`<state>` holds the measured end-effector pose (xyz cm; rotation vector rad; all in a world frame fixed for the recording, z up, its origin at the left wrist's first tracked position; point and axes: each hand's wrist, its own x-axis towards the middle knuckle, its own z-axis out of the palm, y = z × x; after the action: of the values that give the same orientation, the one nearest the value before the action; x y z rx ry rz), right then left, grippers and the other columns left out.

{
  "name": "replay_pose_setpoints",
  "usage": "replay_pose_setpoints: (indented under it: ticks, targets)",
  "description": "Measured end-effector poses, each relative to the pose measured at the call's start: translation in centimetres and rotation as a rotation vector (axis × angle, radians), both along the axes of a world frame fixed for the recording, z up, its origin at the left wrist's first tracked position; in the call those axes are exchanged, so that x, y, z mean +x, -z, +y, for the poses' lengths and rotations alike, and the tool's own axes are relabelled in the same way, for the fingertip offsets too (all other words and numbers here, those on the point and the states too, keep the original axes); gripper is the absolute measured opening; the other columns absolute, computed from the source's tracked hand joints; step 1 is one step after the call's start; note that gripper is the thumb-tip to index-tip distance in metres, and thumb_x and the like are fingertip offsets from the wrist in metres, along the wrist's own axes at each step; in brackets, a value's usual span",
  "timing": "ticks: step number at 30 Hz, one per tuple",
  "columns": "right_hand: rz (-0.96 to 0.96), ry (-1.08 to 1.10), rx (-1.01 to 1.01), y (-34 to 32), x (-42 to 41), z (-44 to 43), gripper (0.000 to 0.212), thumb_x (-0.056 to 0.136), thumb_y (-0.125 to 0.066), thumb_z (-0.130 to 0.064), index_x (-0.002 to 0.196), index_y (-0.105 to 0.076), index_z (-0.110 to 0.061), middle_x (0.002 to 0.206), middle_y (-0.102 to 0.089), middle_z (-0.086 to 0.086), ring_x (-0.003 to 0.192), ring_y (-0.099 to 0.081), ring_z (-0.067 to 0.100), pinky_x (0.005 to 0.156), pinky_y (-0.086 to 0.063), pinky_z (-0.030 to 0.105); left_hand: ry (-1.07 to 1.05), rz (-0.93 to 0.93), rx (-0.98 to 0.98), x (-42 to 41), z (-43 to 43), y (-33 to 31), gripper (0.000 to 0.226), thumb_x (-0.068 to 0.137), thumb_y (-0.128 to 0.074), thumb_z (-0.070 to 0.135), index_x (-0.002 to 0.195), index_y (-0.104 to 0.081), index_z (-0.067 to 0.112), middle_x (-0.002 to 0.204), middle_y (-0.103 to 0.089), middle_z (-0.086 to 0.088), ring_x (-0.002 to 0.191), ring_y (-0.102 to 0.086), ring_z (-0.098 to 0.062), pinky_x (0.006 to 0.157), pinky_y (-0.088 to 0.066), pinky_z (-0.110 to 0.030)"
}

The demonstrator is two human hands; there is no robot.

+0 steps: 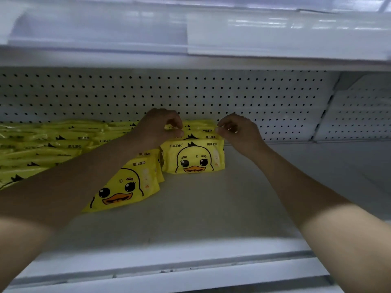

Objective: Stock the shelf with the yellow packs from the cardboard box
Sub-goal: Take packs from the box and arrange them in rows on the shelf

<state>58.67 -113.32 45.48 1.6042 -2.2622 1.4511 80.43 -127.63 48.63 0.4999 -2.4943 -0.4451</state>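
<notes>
Yellow packs with a duck face stand in rows on the white shelf (211,204). The nearest row, with a leaning front pack (124,187), runs along the left. A shorter row behind it has an upright front pack (193,157). My left hand (157,129) pinches the top left edge of the packs at the back of this row (198,129). On their top right edge, my right hand (239,132) pinches them too. The cardboard box is out of view.
Several more yellow packs (42,144) fill the shelf's left side. A white pegboard back wall (232,96) stands behind the rows. Another shelf (190,39) hangs low overhead. Bare shelf surface lies to the right.
</notes>
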Motion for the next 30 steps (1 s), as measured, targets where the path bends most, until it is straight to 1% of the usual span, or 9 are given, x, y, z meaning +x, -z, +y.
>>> replay_pose_setpoints:
  ticks: [2, 5, 10, 14, 16, 19, 21, 26, 30]
  targets:
    - [-0.065, -0.041, 0.055, -0.1, -0.4, -0.3, 0.009, 0.086, -0.073, -0.029, 0.093, -0.074, -0.022, 0.097, -0.072, -0.008, 0.092, -0.065, 0.007, 0.089, -0.053, 0.032, -0.036, 0.012, 0.028, -0.1, -0.6, -0.3, 0.015, 0.083, -0.075, 0.022, 0.096, -0.072, 0.015, 0.096, -0.069, 0.005, 0.084, -0.056, 0.003, 0.069, -0.032, 0.004]
    - [-0.228, -0.129, 0.123, 0.0, -0.7, -0.7, 0.003, 0.086, -0.075, -0.026, 0.089, -0.076, -0.027, 0.093, -0.073, -0.009, 0.091, -0.066, 0.007, 0.087, -0.055, 0.033, -0.054, -0.019, 0.056, -0.3, -1.5, 0.0, 0.014, 0.082, -0.077, 0.020, 0.095, -0.075, 0.016, 0.095, -0.072, 0.007, 0.083, -0.058, 0.011, 0.071, -0.032, 0.007]
    - [-0.381, -0.178, 0.152, -0.4, -0.3, -1.1, 0.004, 0.084, -0.077, -0.021, 0.087, -0.075, -0.023, 0.091, -0.072, -0.002, 0.087, -0.067, 0.012, 0.068, -0.053, 0.022, -0.090, -0.048, 0.042, -0.5, -2.2, 0.7, 0.014, 0.079, -0.079, 0.023, 0.091, -0.076, 0.018, 0.091, -0.072, 0.006, 0.089, -0.064, -0.009, 0.091, -0.047, -0.028]
    - [-0.320, -0.110, 0.168, -0.4, -0.3, -1.6, 0.005, 0.082, -0.079, -0.022, 0.085, -0.076, -0.019, 0.092, -0.073, 0.003, 0.087, -0.068, 0.014, 0.069, -0.055, 0.024, -0.111, -0.073, 0.027, -0.5, -2.4, 1.1, 0.008, 0.081, -0.077, 0.029, 0.084, -0.076, 0.022, 0.086, -0.071, 0.008, 0.087, -0.063, -0.013, 0.088, -0.050, -0.038]
    - [-0.188, -0.027, 0.162, -0.3, -0.2, -2.1, 0.009, 0.082, -0.079, -0.024, 0.084, -0.077, -0.016, 0.090, -0.074, 0.004, 0.087, -0.068, 0.016, 0.076, -0.057, 0.029, -0.159, -0.113, -0.024, -0.6, -2.2, 1.0, 0.012, 0.083, -0.075, 0.034, 0.085, -0.076, 0.022, 0.086, -0.070, 0.005, 0.087, -0.060, -0.015, 0.085, -0.051, -0.040]
    - [-0.021, 0.072, 0.162, -0.1, 0.6, -2.3, 0.017, 0.086, -0.075, -0.027, 0.090, -0.079, -0.011, 0.092, -0.073, 0.004, 0.084, -0.065, 0.012, 0.070, -0.050, 0.020, -0.273, -0.210, -0.169, -1.0, -1.2, 0.4, 0.020, 0.088, -0.067, 0.039, 0.092, -0.074, 0.021, 0.090, -0.062, 0.002, 0.101, -0.052, -0.021, 0.088, -0.042, -0.035]
    - [-0.027, 0.082, 0.161, -0.1, 0.8, -2.2, 0.017, 0.086, -0.075, -0.027, 0.091, -0.079, -0.011, 0.093, -0.073, 0.003, 0.084, -0.063, 0.010, 0.068, -0.046, 0.017, -0.322, -0.244, -0.178, -1.2, -0.6, 0.2, 0.022, 0.090, -0.064, 0.040, 0.097, -0.073, 0.021, 0.091, -0.054, 0.003, 0.107, -0.046, -0.023, 0.086, -0.035, -0.033]
    - [-0.044, 0.071, 0.125, -0.6, 0.8, -0.9, 0.018, 0.087, -0.073, -0.026, 0.100, -0.074, -0.014, 0.107, -0.070, 0.003, 0.102, -0.064, 0.015, 0.089, -0.049, 0.027, -0.359, -0.223, -0.134, -0.7, 0.5, 0.0, 0.028, 0.087, -0.066, 0.045, 0.100, -0.071, 0.021, 0.106, -0.066, 0.000, 0.109, -0.046, -0.025, 0.089, -0.041, -0.036]
    - [0.023, 0.078, 0.126, -1.2, 1.2, 1.0, 0.034, 0.085, -0.074, -0.032, 0.116, -0.067, -0.020, 0.114, -0.065, 0.003, 0.106, -0.061, 0.016, 0.086, -0.045, 0.025, -0.349, -0.151, -0.072, 0.3, 2.7, -0.7, 0.038, 0.083, -0.071, 0.046, 0.112, -0.066, 0.022, 0.115, -0.063, -0.002, 0.113, -0.047, -0.027, 0.095, -0.041, -0.038]
